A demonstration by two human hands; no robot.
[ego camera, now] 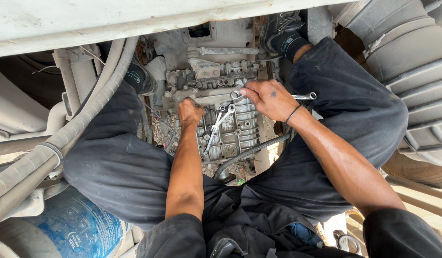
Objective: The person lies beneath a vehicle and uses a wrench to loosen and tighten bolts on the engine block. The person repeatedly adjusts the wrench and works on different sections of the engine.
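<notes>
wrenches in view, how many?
2. One wrench is held in the right hand, its ring end sticking out past the wrist. A second wrench lies loose on the gearbox housing, beside the left hand. More may be hidden under the hands.

Blue tank [75, 229], ribbed hose [63, 136]

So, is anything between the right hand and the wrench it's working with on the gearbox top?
Nothing visible. The right hand is already on the wrench, whose ring end pokes out past the wrist. The left hand rests on the metal housing, beside loose spanners.
</notes>
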